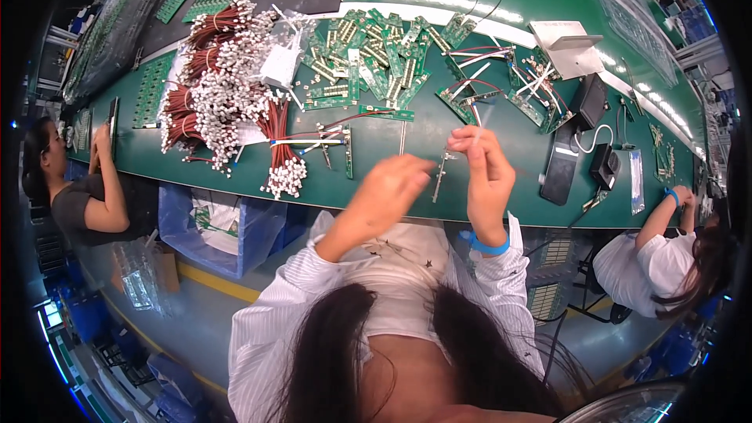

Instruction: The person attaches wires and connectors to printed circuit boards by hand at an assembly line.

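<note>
My right hand is raised over the near edge of the bench, its thumb and fingers pinched on a narrow circuit board seen nearly edge-on. Close beside it on the left is my left hand, its fingers pointing toward the board and smeared by motion; whether they hold anything cannot be made out. Beyond my hands lies a heap of small green circuit boards with metal parts. Bundles of red wires with white connectors are piled to the left. A few boards with wires attached lie to the right.
The bench is green. At right stand an angled metal plate, a dark flat device and a black box with a cable. A blue bin is below the left edge. Other people sit at both sides.
</note>
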A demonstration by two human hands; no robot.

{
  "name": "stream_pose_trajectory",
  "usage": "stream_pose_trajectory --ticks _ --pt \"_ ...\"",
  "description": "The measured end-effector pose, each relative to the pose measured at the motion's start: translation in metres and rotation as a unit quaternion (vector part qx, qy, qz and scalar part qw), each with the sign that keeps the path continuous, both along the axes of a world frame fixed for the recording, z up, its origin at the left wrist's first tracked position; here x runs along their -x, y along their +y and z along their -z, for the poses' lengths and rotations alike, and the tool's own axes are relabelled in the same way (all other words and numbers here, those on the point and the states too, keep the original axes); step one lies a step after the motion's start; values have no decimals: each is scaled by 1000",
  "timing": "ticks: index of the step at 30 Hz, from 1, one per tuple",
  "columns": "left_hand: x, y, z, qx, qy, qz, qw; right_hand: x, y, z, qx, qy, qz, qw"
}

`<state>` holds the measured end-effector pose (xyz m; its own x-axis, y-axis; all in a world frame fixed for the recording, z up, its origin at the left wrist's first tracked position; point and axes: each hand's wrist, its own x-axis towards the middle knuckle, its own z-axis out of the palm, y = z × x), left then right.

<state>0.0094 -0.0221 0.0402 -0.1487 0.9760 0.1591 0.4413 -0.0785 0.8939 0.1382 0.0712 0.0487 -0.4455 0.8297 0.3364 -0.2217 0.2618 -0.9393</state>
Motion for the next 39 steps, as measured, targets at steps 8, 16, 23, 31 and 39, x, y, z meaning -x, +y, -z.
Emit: stream_pose_trajectory --ticks 8,16,23,31,39 --pt "126 20 17 1 431 -223 874 -16 10 -20 44 54 -29 997" --pt "133 15 18 34 483 -220 847 -24 23 -39 38 21 -82 996" --pt "126 3 -1 -7 289 -283 915 -14 43 -40 32 17 -113 993" --pt "87 20 -29 53 -220 -170 959 5 63 -15 51 21 -183 982" --pt "35 64 -8 45 -473 -62 878 1 64 0 31 19 -138 990"
